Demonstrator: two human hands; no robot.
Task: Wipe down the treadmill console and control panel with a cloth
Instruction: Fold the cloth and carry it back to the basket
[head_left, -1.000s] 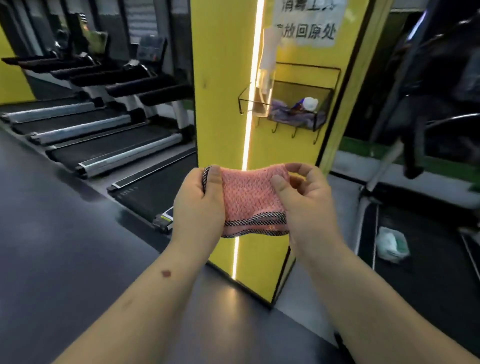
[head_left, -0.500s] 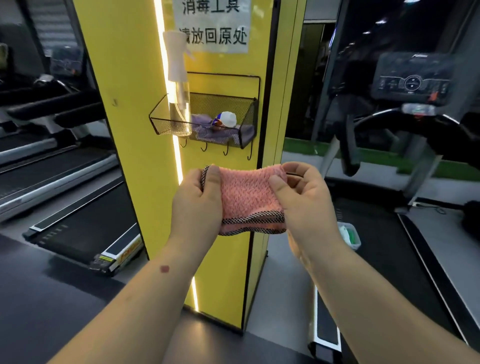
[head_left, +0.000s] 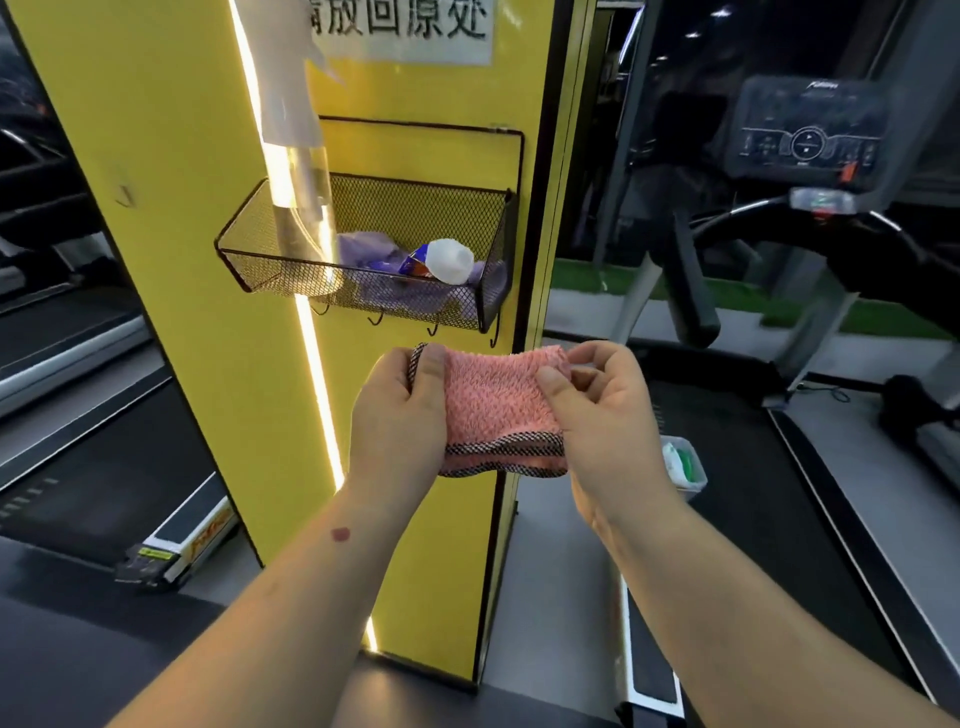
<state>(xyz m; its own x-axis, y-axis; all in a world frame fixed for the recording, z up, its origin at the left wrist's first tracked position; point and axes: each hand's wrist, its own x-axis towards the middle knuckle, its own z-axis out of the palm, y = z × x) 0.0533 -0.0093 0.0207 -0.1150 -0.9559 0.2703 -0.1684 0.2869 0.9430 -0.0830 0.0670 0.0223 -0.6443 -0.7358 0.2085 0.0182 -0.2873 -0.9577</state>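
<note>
The left hand (head_left: 400, 415) and right hand (head_left: 608, 415) hold the folded pink cloth (head_left: 498, 410) between them, fingers pinching its 2 upper corners. The cloth hangs before the yellow pillar (head_left: 182, 260). The treadmill console (head_left: 810, 140) stands well apart, upper right.

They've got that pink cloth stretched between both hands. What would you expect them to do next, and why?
Probably step right toward the treadmill console and lift the pink cloth to it. The left hand and right hand both pinch the cloth in front of the yellow pillar, apart from the console, so no wiping has begun.
</note>
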